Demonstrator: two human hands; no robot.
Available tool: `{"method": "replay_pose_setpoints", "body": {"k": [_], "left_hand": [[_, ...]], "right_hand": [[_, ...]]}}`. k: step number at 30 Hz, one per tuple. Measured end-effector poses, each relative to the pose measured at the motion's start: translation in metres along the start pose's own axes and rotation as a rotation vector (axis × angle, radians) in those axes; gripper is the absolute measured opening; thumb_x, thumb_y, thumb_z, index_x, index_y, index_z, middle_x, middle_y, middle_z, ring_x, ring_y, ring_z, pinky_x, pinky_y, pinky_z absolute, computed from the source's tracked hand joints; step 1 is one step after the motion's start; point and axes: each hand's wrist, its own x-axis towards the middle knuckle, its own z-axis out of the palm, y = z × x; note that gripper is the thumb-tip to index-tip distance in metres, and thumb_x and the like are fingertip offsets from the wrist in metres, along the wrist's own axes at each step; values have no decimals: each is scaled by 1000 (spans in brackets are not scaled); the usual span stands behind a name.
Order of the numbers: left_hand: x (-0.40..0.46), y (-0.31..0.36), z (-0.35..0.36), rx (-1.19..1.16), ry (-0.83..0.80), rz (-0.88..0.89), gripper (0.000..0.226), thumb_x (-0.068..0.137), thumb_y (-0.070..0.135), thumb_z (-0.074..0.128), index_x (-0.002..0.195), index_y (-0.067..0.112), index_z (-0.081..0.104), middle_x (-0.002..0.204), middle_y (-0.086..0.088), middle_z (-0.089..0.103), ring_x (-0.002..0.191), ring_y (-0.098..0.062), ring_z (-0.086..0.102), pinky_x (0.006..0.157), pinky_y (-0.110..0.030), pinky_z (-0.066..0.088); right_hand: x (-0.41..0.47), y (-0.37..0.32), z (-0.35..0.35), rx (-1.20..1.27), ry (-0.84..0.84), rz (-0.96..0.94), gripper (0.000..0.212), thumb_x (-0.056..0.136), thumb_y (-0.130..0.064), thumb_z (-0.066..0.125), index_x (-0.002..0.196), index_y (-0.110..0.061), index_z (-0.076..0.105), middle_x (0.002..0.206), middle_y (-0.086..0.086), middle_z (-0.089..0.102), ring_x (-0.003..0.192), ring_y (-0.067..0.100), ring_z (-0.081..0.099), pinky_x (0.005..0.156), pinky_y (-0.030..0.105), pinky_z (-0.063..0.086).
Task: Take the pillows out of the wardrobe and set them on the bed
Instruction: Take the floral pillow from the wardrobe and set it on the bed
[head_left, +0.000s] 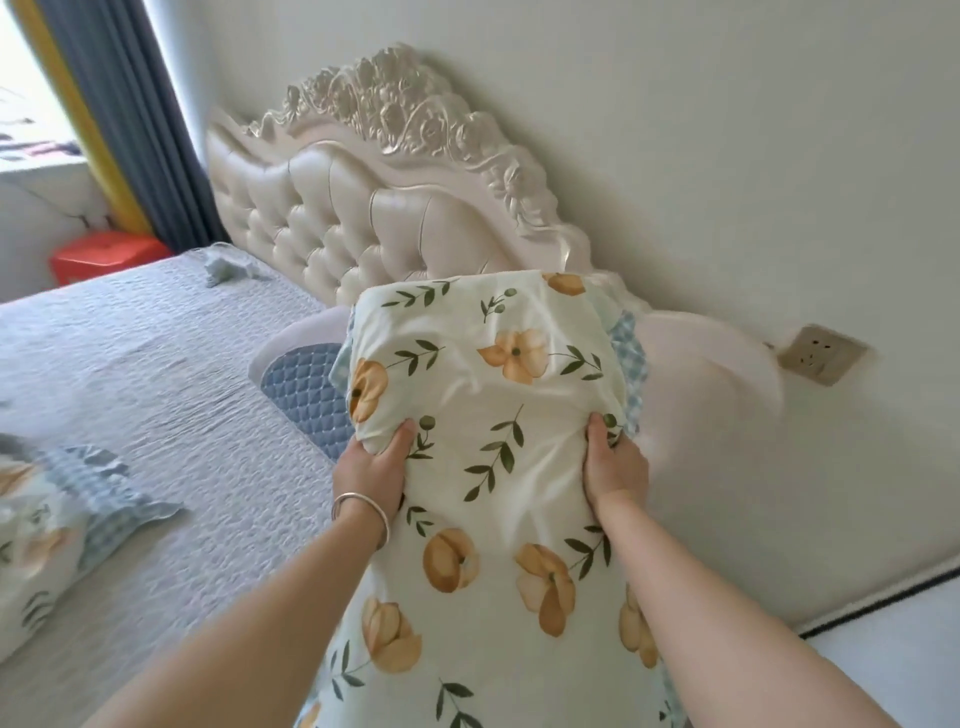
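I hold a cream pillow with orange flowers and green leaves (493, 415) in front of me, above the right side of the bed (156, 374). My left hand (371, 465) grips its left edge and my right hand (613, 465) grips its right edge. The pillow's far end points at the headboard (332, 218). A second pillow of the same print, with a blue checked border (47, 525), lies on the bed at the lower left. The wardrobe is not in view.
A grey quilted cover lies over the bed, with a blue quilted pad (306, 395) near the headboard. A small crumpled cloth (228, 267) sits at the far side. Beyond are a red box (104, 254), blue curtain (130, 114) and a wall socket (821, 353).
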Motion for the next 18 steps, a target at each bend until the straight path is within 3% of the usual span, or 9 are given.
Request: {"method": "replay_pose_setpoints", "body": {"k": [8, 13, 15, 18], "left_hand": [[95, 1, 73, 20, 252, -223, 68, 62, 72, 54, 104, 21, 65, 93, -5, 67, 87, -29, 61, 83, -43, 50], [153, -4, 111, -77, 395, -361, 58, 70, 61, 62, 112, 21, 62, 103, -5, 66, 95, -29, 60, 85, -39, 47], [176, -12, 118, -110, 462, -443, 62, 69, 61, 63, 114, 19, 60, 108, -7, 64, 100, -31, 59, 89, -40, 45], [212, -30, 120, -161, 556, -587, 66, 70, 59, 65, 118, 13, 58, 115, -12, 62, 105, -33, 57, 94, -42, 42]], "right_hand": [[158, -32, 78, -97, -241, -50, 59, 91, -55, 33, 109, -8, 63, 112, 15, 65, 104, 35, 58, 89, 39, 44], [247, -61, 134, -224, -412, -145, 57, 91, -55, 32, 101, -6, 62, 100, 14, 66, 95, 34, 60, 86, 40, 48], [273, -71, 163, -276, -513, -169, 57, 92, -53, 34, 106, -5, 61, 100, 13, 63, 98, 34, 60, 84, 37, 47], [302, -77, 212, -266, -686, -156, 56, 89, -53, 41, 121, -9, 55, 119, 13, 61, 112, 34, 55, 93, 38, 42]]}}
